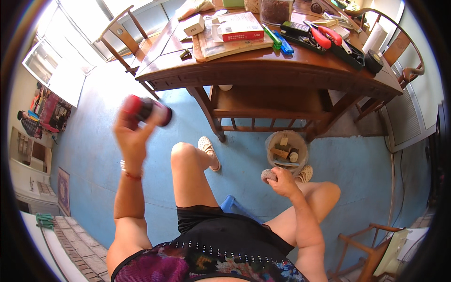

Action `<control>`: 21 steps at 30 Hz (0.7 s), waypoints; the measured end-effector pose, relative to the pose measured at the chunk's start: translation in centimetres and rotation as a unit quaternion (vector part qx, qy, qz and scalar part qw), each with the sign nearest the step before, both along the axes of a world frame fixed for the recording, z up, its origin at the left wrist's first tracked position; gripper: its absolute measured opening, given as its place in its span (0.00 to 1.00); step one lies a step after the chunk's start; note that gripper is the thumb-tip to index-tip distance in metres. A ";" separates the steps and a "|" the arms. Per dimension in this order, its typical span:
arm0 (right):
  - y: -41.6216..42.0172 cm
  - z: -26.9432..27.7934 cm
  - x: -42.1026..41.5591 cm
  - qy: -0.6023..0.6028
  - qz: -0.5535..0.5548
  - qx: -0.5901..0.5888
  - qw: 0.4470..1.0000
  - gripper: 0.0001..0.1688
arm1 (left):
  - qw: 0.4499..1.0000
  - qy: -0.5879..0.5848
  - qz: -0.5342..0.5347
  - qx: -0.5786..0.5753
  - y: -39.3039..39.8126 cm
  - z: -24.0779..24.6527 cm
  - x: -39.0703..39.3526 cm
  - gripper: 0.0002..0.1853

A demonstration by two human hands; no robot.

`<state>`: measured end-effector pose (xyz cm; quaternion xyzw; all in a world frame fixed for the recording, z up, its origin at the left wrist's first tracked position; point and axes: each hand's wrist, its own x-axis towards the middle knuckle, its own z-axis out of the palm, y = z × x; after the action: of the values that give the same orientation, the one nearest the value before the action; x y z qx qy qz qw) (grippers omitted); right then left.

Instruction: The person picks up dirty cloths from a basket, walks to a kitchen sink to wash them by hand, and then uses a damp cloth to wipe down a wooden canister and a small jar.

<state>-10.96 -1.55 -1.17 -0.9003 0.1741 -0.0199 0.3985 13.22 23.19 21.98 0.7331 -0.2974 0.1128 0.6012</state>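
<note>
My left hand (132, 137) is raised at the left over the blue floor, its fingers closed around a bottle or can with a red end and a dark end (148, 110); motion blurs it, so its exact kind cannot be told. On the right, my right hand (283, 181) pinches a small greyish-pink, rough-looking wad (269, 175), perhaps cloth or sponge. Just beyond that hand stands a lined waste bin (270, 151) with boxes and scraps inside.
Ahead is a dark wooden table (246, 70) bearing a red and white box (243, 30), a book (225, 49), red-handled pliers (326, 37) and a black tape roll (373, 61). Wooden chairs (128, 38) flank it. Part of a blue stool (230, 204) shows beneath me.
</note>
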 end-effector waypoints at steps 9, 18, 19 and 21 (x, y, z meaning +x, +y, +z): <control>0.9 -1.0 0.8 0.073 0.049 0.009 0.996 0.15 | 0.959 0.217 -0.045 0.175 -11.7 -17.6 4.7 0.24; 0.6 0.1 1.7 0.065 0.035 0.025 0.997 0.14 | 0.974 0.220 -0.008 0.052 -18.4 -24.8 13.5 0.16; 0.5 0.4 1.8 0.060 0.020 0.048 0.997 0.14 | 0.972 0.229 -0.044 0.026 -18.5 -24.6 13.3 0.16; 0.3 0.9 2.0 0.032 -0.017 0.086 0.996 0.14 | 0.944 0.311 -0.109 0.032 -17.7 -23.6 12.1 0.15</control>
<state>-8.92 -1.21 -0.25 -0.8595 0.2033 0.0171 0.4686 25.37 5.44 -1.61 0.7138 -0.1771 -0.1959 0.6487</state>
